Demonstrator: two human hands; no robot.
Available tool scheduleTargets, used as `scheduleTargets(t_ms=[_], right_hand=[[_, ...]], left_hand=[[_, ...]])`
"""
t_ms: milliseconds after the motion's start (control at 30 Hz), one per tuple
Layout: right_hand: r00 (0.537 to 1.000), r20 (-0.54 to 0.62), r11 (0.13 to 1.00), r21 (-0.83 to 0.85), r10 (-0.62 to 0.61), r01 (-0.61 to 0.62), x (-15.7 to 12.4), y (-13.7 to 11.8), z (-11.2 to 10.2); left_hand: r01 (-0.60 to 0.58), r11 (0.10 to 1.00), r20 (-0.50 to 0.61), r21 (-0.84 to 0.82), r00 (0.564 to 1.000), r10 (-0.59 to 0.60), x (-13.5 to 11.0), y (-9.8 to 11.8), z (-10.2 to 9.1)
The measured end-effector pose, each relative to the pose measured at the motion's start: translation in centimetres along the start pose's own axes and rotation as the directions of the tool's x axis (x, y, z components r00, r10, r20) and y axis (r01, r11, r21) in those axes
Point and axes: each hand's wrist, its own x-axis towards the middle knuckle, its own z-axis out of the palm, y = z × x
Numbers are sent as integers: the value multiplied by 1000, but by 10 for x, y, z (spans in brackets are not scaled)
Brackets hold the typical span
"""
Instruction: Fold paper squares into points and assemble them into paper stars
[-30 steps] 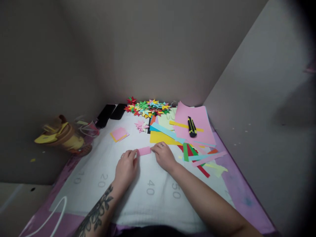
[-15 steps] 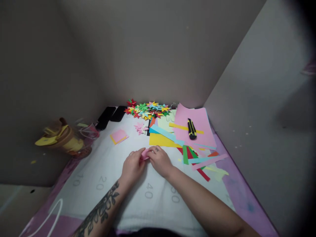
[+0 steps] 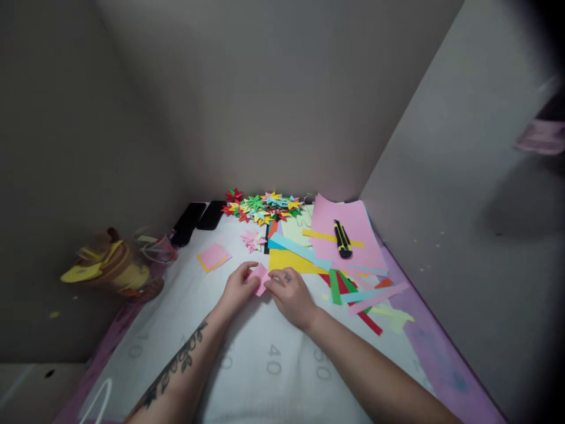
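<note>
A small pink piece of paper point(image 3: 259, 279), partly hidden by fingers, is held between both hands above the white sheet. My left hand point(image 3: 240, 287) pinches its left side with thumb and fingers. On its right side, my right hand point(image 3: 292, 294) grips the edge the same way. Just beyond the hands lie a few pink folded paper stars point(image 3: 253, 240). A stack of pink and yellow paper squares point(image 3: 214, 257) rests to the left. Right behind my right hand is a yellow paper sheet point(image 3: 291, 261).
Colourful folded stars point(image 3: 265, 206) are heaped at the back. A black-and-yellow box cutter point(image 3: 342, 238) lies on pink sheets point(image 3: 326, 215). Paper strips point(image 3: 366, 294) are strewn at right. Two black phones point(image 3: 212, 215) and a brown-yellow pot point(image 3: 119, 262) stand left; walls enclose the table.
The pink paper has been opened and turned, so more of its face shows between the fingers. My hands have spread slightly apart. The whole view has tilted up a little.
</note>
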Motion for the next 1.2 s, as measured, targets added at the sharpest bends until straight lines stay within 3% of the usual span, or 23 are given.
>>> scheduleTargets(t_ms=[133, 267, 400, 467, 600, 767, 967, 1200], right_hand=[[988, 83, 990, -32, -133, 136, 20, -4, 16], [965, 143, 974, -11, -222, 225, 42, 4, 38], [958, 184, 975, 89, -219, 205, 50, 15, 51], [965, 173, 973, 151, -200, 174, 50, 21, 52], [976, 151, 957, 267, -160, 115, 46, 29, 48], [972, 194, 913, 405, -134, 45, 48, 36, 43], [953, 256, 864, 504, -160, 10, 51, 46, 39], [917, 368, 849, 523, -152, -70, 56, 49, 33]], left_hand=[[-31, 999, -83, 30, 996, 33, 5, -12, -14], [-47, 968, -51, 246, 997, 61, 8, -29, -37], [-195, 829, -24, 524, 970, 243, 9, -40, -50], [-278, 769, 44, 575, 950, 311, 9, -39, -51], [-409, 715, 209, 568, 911, 355, 10, -35, -51], [-500, 682, 331, 533, 866, 375, 9, -34, -51], [-541, 664, 425, 516, 835, 350, 5, -34, -52], [-537, 658, 475, 527, 829, 296, 0, -25, -51]])
